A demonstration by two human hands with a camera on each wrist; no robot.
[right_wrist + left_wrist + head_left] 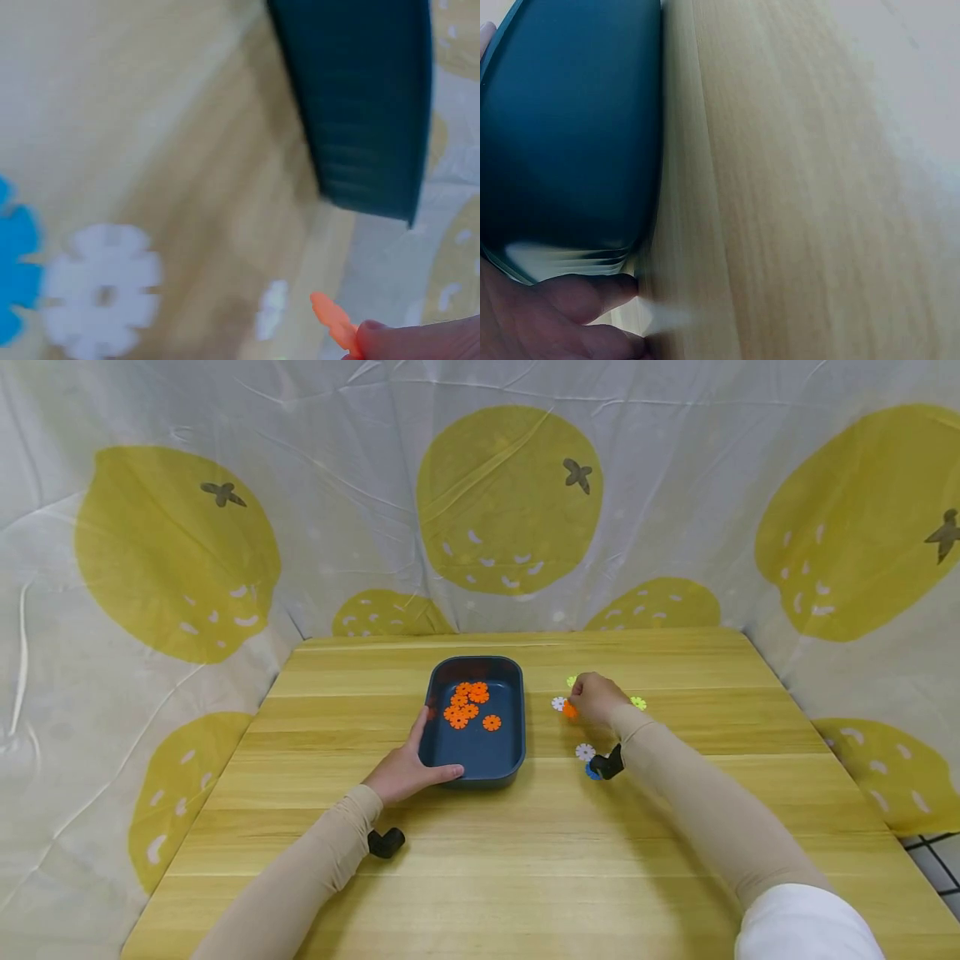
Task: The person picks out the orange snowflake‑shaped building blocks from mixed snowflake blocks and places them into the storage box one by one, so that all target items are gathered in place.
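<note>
A dark blue rectangular tray (491, 758) stands on the table with several orange snowflake discs (460, 712) inside. My left hand (405, 772) holds its near left corner, thumb over the near rim and fingers along the left wall; in the left wrist view the fingers (592, 296) lie against the outside. To the right of the tray, my right hand (597, 697) pinches one orange snowflake disc (335, 322) by its edge, just above the table. White discs (584, 752), a blue disc (593, 771) and yellow-green discs (638, 702) lie around that hand; the right wrist camera partly covers the blue one.
The wooden table (525, 877) has a patterned curtain (322, 510) with yellow fruit shapes behind it and at both sides. A black wrist camera (386, 842) sits on the left wrist, another (607, 763) on the right.
</note>
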